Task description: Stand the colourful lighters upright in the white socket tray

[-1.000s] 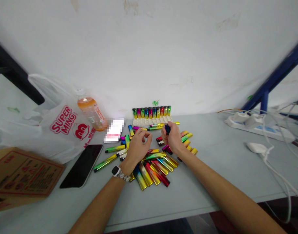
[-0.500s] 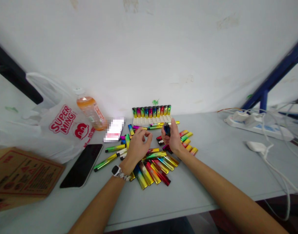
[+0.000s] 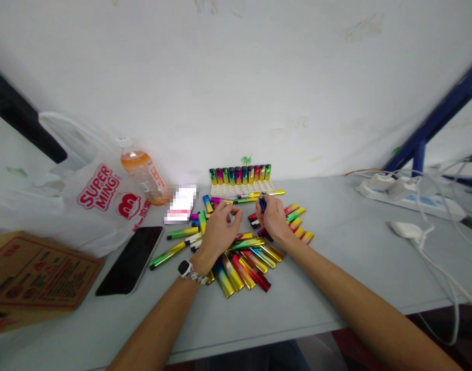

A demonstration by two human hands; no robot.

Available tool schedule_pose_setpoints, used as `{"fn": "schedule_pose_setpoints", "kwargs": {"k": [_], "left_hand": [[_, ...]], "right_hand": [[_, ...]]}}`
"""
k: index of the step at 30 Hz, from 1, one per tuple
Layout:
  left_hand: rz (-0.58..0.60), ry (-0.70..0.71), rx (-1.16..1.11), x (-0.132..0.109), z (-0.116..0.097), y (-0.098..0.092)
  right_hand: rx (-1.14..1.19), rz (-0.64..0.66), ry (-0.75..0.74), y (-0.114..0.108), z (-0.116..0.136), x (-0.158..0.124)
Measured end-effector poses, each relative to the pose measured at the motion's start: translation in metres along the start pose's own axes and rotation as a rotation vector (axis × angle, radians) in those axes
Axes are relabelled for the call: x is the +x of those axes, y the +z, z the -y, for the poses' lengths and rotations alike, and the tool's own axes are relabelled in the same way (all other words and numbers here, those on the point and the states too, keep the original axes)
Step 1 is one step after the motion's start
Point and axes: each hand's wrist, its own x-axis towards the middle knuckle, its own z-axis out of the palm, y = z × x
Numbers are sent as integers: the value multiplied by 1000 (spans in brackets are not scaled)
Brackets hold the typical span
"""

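My right hand (image 3: 275, 218) is closed around a lighter with a dark blue top (image 3: 263, 203), most of it hidden by the fingers. To its left, my left hand (image 3: 221, 226) hovers over the pile with curled fingers, thumb and forefinger close together; whatever is between them, if anything, cannot be made out. Shiny multicoloured lighters (image 3: 255, 270) lie scattered on the table under and around both hands. Behind the hands, several lighters (image 3: 238, 175) stand upright in a row at the back of a white holed tray (image 3: 224, 190).
On the left are a cardboard box (image 3: 38, 278), a white plastic bag (image 3: 77, 221), an orange drink bottle (image 3: 143, 175), a dark phone (image 3: 131, 263) and a lit phone (image 3: 181, 205). A power strip (image 3: 409, 196) with white cables lies right on the grey table (image 3: 355, 247).
My right thumb has come down from upright onto the top of the lighter, and the right hand has tilted. My left hand has barely moved.
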Motion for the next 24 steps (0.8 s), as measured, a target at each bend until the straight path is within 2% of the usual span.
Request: {"fn": "schedule_pose_setpoints", "kwargs": {"k": [4,8,11,15,18,22,24], "left_hand": [[7,-2,2,0,0,0],[19,-4,-1,0,0,-1],[16,-12,-3,0,0,0],[10,-4,-4,-1,1,0],[16,10,-6,-2,0,1],[19,18,-2,-3,-1,1],[23,18,3,-3,0,2]], "right_hand": [[68,1,63,2,-2,1],[241,29,152,4,0,5],[279,53,101,1,2,11],[130,35,-82,-9,4,22],[-12,-26,-161,-19,3,36],[-236,-163,-274,-34,-2,70],[-235,-110,-249,-39,-6,90]]}}
